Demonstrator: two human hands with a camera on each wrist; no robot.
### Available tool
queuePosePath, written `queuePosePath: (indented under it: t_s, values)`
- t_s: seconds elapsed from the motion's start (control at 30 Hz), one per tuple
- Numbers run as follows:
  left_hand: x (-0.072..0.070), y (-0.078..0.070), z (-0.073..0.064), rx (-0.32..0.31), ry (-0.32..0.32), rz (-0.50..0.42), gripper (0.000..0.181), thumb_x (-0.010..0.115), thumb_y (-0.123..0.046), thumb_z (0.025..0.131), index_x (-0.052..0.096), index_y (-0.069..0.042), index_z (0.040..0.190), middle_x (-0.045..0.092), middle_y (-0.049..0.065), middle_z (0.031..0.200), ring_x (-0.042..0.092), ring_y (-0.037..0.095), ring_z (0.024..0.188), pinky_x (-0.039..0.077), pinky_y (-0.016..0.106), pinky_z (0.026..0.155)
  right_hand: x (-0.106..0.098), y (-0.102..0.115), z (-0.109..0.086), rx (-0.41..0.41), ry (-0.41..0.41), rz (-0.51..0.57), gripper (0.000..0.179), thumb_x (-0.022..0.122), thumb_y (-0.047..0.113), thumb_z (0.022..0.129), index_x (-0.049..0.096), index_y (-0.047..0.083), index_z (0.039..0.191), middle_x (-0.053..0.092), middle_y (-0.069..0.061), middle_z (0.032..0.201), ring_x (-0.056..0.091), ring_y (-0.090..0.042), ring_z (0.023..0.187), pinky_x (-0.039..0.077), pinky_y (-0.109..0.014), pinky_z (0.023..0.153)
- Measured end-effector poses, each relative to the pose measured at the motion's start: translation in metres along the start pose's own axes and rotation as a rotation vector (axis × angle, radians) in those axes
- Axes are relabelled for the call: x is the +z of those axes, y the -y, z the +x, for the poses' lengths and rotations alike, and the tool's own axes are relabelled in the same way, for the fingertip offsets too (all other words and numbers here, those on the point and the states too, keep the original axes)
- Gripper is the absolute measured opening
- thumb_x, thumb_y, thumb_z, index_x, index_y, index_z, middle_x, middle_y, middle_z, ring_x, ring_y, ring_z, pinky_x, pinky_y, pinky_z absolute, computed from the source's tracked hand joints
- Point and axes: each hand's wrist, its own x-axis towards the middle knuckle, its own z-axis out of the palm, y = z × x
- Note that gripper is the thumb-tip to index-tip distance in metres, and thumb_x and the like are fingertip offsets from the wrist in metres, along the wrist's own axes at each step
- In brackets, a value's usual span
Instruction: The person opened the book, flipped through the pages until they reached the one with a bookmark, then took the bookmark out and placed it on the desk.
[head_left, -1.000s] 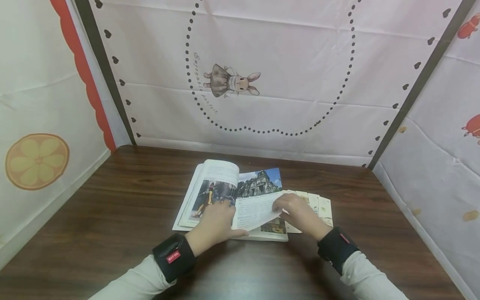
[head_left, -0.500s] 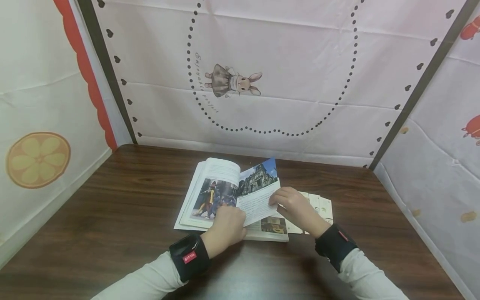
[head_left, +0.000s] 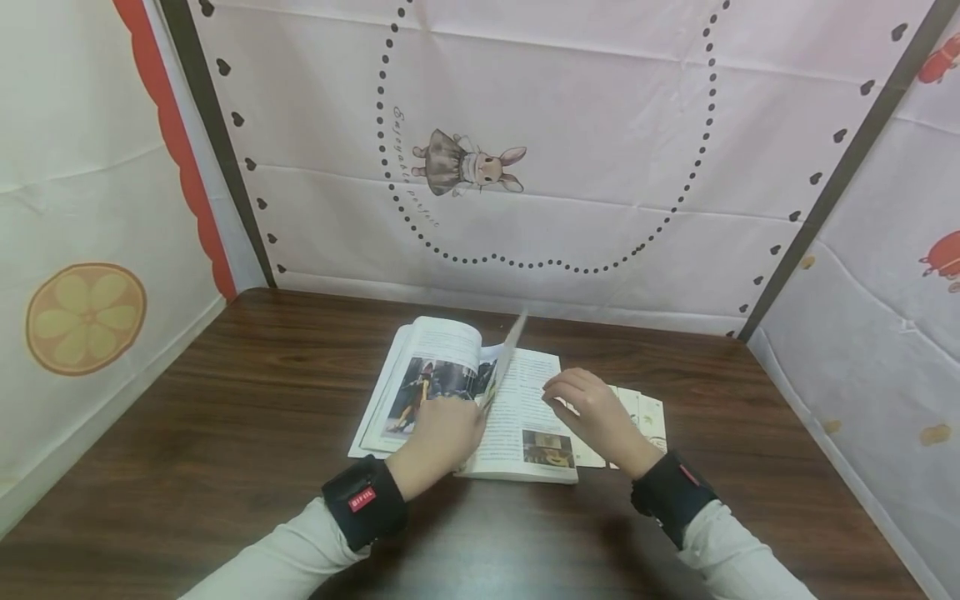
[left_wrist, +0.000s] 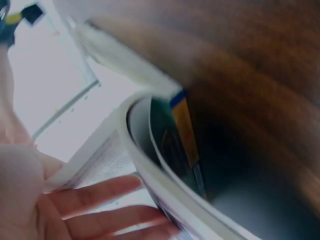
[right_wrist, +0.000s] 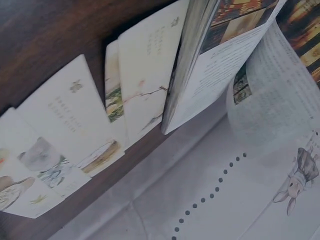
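Observation:
An open book with photos and printed text lies on the wooden table. One of its pages stands nearly upright, seen almost edge-on. My left hand is over the middle of the book and holds this page; in the left wrist view the page passes between thumb and index finger. My right hand hovers by the book's right edge, fingers loosely bent and apart from the page. In the right wrist view the lifted page curves away from the book block, and no hand shows there.
Several pale illustrated cards lie fanned to the right of the book, partly under my right hand. Printed white cloth hangs behind the dark wooden table and at both sides.
My right hand has let go of the page it held. The page has swung up and leftward, uncovering the text page beneath. My left hand first shifted right, then slightly back left.

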Motion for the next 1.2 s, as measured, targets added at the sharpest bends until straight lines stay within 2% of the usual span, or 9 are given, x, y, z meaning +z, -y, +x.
queuePosePath:
  t_s: [0.17, 0.27, 0.4, 0.5, 0.67, 0.73, 0.83, 0.97, 1.2]
  values:
    - [-0.009, 0.02, 0.001, -0.125, -0.027, -0.282, 0.015, 0.054, -0.012, 0.09, 0.062, 0.0, 0.09, 0.057, 0.004, 0.056, 0.044, 0.01, 0.042, 0.031, 0.021, 0.038, 0.001, -0.001, -0.014, 0.138, 0.298, 0.023, 0.018, 0.076, 0.003, 0.075, 0.07, 0.007, 0.091, 0.071, -0.003, 0.089, 0.066, -0.017, 0.089, 0.055, -0.032, 0.079]
    - [-0.01, 0.031, -0.002, -0.163, -0.046, -0.365, 0.036, 0.054, -0.001, 0.086, 0.052, 0.005, 0.122, 0.061, 0.008, 0.06, 0.047, 0.008, 0.04, 0.032, 0.017, 0.036, 0.003, -0.003, -0.023, 0.211, 0.5, 0.059, 0.02, 0.074, 0.01, 0.079, 0.07, 0.007, 0.098, 0.072, -0.002, 0.092, 0.067, -0.016, 0.089, 0.054, -0.032, 0.08]
    - [-0.007, 0.038, -0.008, -0.143, -0.058, -0.365, 0.067, 0.056, 0.009, 0.081, 0.033, -0.005, 0.142, 0.062, 0.012, 0.075, 0.056, 0.014, 0.052, 0.042, 0.02, 0.045, 0.006, -0.004, -0.034, 0.226, 0.658, 0.08, 0.031, 0.074, 0.022, 0.079, 0.069, 0.006, 0.105, 0.072, -0.004, 0.1, 0.067, -0.017, 0.093, 0.053, -0.033, 0.083]
    - [-0.006, 0.041, -0.01, -0.089, -0.079, -0.267, 0.086, 0.063, 0.011, 0.075, 0.026, -0.016, 0.147, 0.057, 0.025, 0.114, 0.062, 0.032, 0.085, 0.052, 0.034, 0.06, 0.007, -0.004, -0.037, 0.224, 0.709, 0.083, 0.045, 0.076, 0.031, 0.077, 0.067, 0.005, 0.112, 0.069, -0.009, 0.112, 0.066, -0.021, 0.102, 0.052, -0.037, 0.089]
    - [-0.003, 0.043, -0.01, 0.13, -0.072, 0.001, 0.083, 0.071, 0.007, 0.072, 0.041, -0.025, 0.142, 0.019, 0.02, 0.155, 0.023, 0.045, 0.139, 0.03, 0.063, 0.104, 0.01, -0.002, -0.037, 0.242, 0.736, 0.068, 0.048, 0.078, 0.033, 0.075, 0.066, 0.006, 0.113, 0.071, -0.007, 0.103, 0.061, -0.011, 0.079, 0.052, -0.029, 0.073]
    - [-0.001, 0.041, -0.012, 0.255, -0.04, 0.094, 0.068, 0.072, 0.003, 0.072, 0.055, -0.023, 0.132, 0.025, 0.014, 0.155, 0.019, 0.041, 0.142, 0.025, 0.062, 0.109, 0.01, -0.001, -0.037, 0.247, 0.737, 0.063, 0.044, 0.078, 0.031, 0.074, 0.067, 0.006, 0.109, 0.071, -0.002, 0.092, 0.05, -0.006, 0.068, 0.045, -0.023, 0.064]
    - [0.002, 0.033, -0.017, 0.388, 0.04, 0.155, 0.043, 0.072, -0.003, 0.074, 0.067, -0.017, 0.115, 0.044, 0.011, 0.145, 0.035, 0.034, 0.137, 0.039, 0.052, 0.104, 0.009, -0.001, -0.037, 0.253, 0.737, 0.077, 0.041, 0.079, 0.03, 0.073, 0.069, 0.007, 0.106, 0.068, 0.003, 0.083, 0.043, -0.004, 0.063, 0.038, -0.02, 0.059]
    - [0.004, 0.022, -0.022, 0.4, 0.099, 0.162, 0.024, 0.072, -0.012, 0.078, 0.071, -0.01, 0.102, 0.061, 0.013, 0.126, 0.054, 0.032, 0.122, 0.051, 0.045, 0.092, 0.008, -0.003, -0.036, 0.262, 0.744, 0.1, 0.041, 0.079, 0.03, 0.073, 0.071, 0.007, 0.105, 0.071, 0.0, 0.089, 0.046, -0.004, 0.064, 0.042, -0.021, 0.061]
    - [0.004, 0.013, -0.02, 0.308, 0.045, 0.104, 0.017, 0.069, -0.019, 0.081, 0.071, -0.003, 0.083, 0.069, 0.017, 0.103, 0.066, 0.035, 0.101, 0.056, 0.04, 0.079, 0.006, -0.006, -0.034, 0.25, 0.765, 0.133, 0.033, 0.078, 0.027, 0.075, 0.071, 0.007, 0.1, 0.073, -0.001, 0.089, 0.052, -0.004, 0.066, 0.05, -0.023, 0.066]
